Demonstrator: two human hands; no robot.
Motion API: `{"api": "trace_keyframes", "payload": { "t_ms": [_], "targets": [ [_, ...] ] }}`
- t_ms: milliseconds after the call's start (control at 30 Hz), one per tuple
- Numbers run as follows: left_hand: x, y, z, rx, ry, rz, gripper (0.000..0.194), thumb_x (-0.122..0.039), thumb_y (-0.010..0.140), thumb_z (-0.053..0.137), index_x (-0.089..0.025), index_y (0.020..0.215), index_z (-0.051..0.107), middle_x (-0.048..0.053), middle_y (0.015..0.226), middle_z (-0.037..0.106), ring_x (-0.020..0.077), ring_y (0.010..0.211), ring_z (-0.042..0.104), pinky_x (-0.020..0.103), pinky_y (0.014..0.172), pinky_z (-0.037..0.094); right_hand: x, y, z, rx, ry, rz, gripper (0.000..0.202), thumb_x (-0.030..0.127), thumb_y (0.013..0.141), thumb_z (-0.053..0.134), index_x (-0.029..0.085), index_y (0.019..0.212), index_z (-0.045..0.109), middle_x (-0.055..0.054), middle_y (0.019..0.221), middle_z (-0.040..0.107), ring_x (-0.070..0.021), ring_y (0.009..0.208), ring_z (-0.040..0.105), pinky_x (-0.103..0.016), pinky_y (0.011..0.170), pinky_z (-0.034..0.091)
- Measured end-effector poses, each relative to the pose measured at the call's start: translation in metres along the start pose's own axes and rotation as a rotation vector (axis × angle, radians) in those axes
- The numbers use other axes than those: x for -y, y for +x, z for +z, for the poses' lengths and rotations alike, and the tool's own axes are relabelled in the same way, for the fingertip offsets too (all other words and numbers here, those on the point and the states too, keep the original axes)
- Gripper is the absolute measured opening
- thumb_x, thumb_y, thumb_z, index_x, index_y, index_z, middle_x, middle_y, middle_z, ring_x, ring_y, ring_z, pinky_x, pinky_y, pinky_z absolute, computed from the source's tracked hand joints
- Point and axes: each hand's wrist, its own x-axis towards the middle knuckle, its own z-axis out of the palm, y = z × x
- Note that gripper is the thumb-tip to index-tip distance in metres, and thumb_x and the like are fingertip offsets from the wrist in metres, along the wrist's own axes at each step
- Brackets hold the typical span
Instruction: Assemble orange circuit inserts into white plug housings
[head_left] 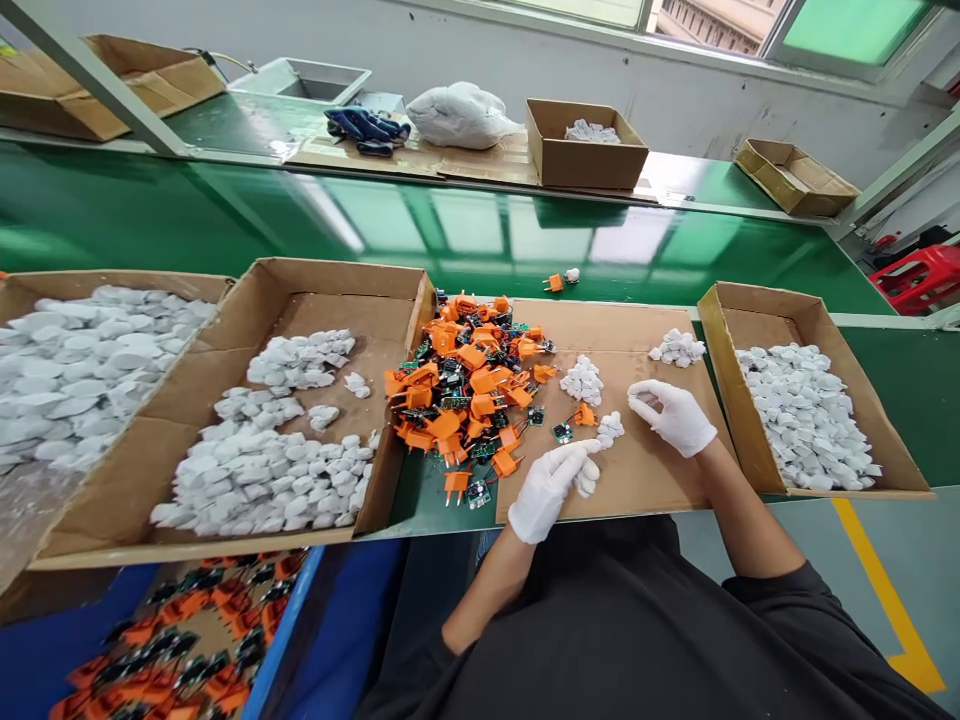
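Observation:
Both my hands wear white gloves over a flat cardboard sheet (630, 335). My left hand (546, 490) points its index finger at a small heap of white pieces (610, 428); its other fingers curl in, and what they may hold blends with the glove. To the right of that heap, my right hand (675, 415) brings thumb and index tips together in a loop; anything between them is too small to make out. Just beyond my left hand lies an orange plug (584, 414) wired to a small circuit board (562, 433). Another white heap (582, 381) lies behind it.
Many orange plugs with boards (469, 385) are piled left of the sheet. Cardboard boxes of white pieces stand left (416, 300) and right (712, 390). A further white heap (677, 348) sits near the right box. A blue bin (289, 620) below holds more plugs.

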Motion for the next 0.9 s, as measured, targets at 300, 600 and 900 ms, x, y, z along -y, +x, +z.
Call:
{"api": "trace_keyframes", "payload": {
  "t_ms": [300, 600, 900],
  "targets": [
    [0.000, 0.001, 0.002, -0.051, 0.018, -0.010, 0.054, -0.054, 0.079, 0.070, -0.012, 0.112, 0.071, 0.003, 0.072, 0.065, 0.0094, 0.058, 0.053, 0.024, 0.055, 0.041, -0.028, 0.010, -0.023, -0.299, -0.077, 0.002, 0.030, 0.016, 0.084, 0.050, 0.019, 0.108, 0.068, -0.014, 0.119, 0.065, -0.0293, 0.114, 0.060, -0.047, 0.099, 0.049],
    [0.002, 0.002, 0.002, -0.067, 0.029, -0.012, 0.052, -0.053, 0.078, 0.071, -0.012, 0.110, 0.072, 0.003, 0.071, 0.065, 0.0091, 0.057, 0.053, 0.024, 0.056, 0.042, -0.028, 0.063, -0.011, -0.104, -0.423, 0.112, 0.023, 0.008, 0.077, 0.053, 0.013, 0.092, 0.069, -0.021, 0.112, 0.063, -0.0396, 0.110, 0.047, -0.058, 0.091, 0.032],
    [0.003, 0.001, 0.000, -0.018, 0.051, 0.002, 0.056, -0.056, 0.079, 0.069, -0.012, 0.113, 0.071, 0.004, 0.074, 0.067, 0.0097, 0.059, 0.055, 0.024, 0.058, 0.044, 0.001, 0.045, -0.020, -0.096, -0.227, 0.143, 0.030, 0.033, 0.094, 0.047, 0.017, 0.100, 0.071, -0.010, 0.088, 0.075, -0.0249, 0.084, 0.064, -0.038, 0.080, 0.048]
  ]
}}
